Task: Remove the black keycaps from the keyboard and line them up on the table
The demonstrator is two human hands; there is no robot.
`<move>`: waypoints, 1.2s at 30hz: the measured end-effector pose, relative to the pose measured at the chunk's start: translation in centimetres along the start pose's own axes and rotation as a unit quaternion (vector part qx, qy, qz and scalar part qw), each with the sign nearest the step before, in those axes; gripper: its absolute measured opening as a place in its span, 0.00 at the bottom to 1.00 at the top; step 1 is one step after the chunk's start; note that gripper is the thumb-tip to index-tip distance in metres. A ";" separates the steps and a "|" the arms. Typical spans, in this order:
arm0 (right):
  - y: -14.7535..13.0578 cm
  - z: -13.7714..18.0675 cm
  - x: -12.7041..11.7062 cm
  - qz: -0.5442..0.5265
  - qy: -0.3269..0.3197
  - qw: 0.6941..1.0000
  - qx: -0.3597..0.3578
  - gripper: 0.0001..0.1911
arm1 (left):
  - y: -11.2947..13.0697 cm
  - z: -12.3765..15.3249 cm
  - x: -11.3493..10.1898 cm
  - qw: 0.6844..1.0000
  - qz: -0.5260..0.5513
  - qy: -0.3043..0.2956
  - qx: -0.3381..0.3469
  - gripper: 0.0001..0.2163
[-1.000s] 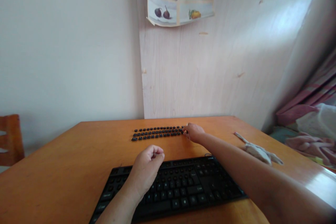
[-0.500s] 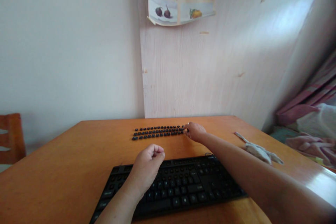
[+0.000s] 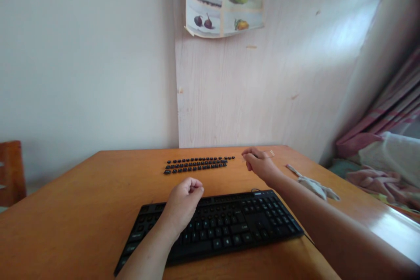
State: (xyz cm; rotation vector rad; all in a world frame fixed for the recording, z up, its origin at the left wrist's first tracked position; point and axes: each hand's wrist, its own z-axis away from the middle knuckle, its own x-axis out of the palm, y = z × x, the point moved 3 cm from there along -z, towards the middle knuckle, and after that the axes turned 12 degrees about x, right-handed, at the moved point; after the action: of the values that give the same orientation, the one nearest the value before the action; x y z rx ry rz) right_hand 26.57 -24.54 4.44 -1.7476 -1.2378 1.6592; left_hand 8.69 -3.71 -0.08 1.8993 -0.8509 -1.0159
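Note:
A black keyboard (image 3: 257, 218) lies across the near part of the wooden table, its upper left rows showing bare key posts. My left hand (image 3: 187, 197) hovers over its left half, thumb pressed to curled fingers; whatever is inside, if anything, is hidden. Beyond it, loose black keycaps (image 3: 195, 168) are laid out in three rows. To the right of those rows my right hand (image 3: 257, 161) is closed above the table. A thin wire loop, seemingly a wire keycap puller (image 3: 271, 154), sticks out from that hand.
A crumpled grey cloth (image 3: 313, 186) rests at the table's right side. The wooden table (image 3: 78, 210) ends against the wall at the back. A chair back (image 3: 11, 173) stands at left, and bedding (image 3: 370, 181) lies to the right. Fruit pictures (image 3: 225, 0) hang on the wall.
My right hand has drawn away from the right end of the keycap rows, moving to the right. My left hand keeps about the same pose. The view has shifted slightly.

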 end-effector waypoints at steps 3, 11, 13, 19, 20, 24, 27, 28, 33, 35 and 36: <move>0.1 1.9 -0.8 -0.149 -0.042 0.986 0.054 0.10 | -0.3 -0.1 0.0 1.000 -0.010 0.002 0.017 0.12; -1.5 5.7 -1.8 -0.255 -0.085 0.961 0.066 0.15 | -0.4 -0.2 -0.2 0.999 -0.047 -0.003 0.026 0.12; -2.3 6.5 -2.0 -0.274 -0.080 0.957 0.056 0.16 | -0.6 -0.2 -0.2 0.999 -0.044 -0.006 0.028 0.12; -3.2 8.9 -1.0 -0.196 -0.075 0.977 0.047 0.21 | -0.7 -0.4 -0.2 0.998 -0.052 -0.015 0.034 0.12; -3.0 9.2 -0.7 -0.169 -0.071 0.982 0.041 0.22 | -0.6 -0.4 -0.1 0.998 -0.055 -0.016 0.036 0.12; -1.6 9.7 0.7 -0.088 -0.051 0.994 0.049 0.23 | -0.4 -0.4 -0.2 0.997 -0.065 -0.015 0.041 0.11; -0.7 9.8 1.2 -0.063 -0.046 0.996 0.044 0.24 | -0.2 -0.3 -0.1 0.997 -0.065 -0.017 0.045 0.10; -0.4 9.8 1.3 -0.059 -0.047 0.996 0.038 0.25 | -0.2 -0.3 -0.1 0.997 -0.066 -0.018 0.045 0.10; 0.9 9.7 1.6 -0.050 -0.061 0.996 0.036 0.27 | 0.2 -0.2 -0.1 0.996 -0.079 -0.016 0.037 0.10; 1.3 9.6 1.8 -0.044 -0.064 0.996 0.034 0.27 | 0.3 -0.2 -0.1 0.995 -0.088 -0.020 0.036 0.10; 1.5 9.6 2.0 -0.042 -0.066 0.997 0.030 0.28 | 0.4 -0.2 0.0 0.995 -0.092 -0.023 0.037 0.10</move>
State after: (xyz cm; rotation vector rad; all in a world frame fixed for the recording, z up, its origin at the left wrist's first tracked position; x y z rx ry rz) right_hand 17.72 -26.23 0.26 -1.5515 -1.2870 1.7678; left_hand 8.80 -3.81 0.33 2.0540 -0.7599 -1.1571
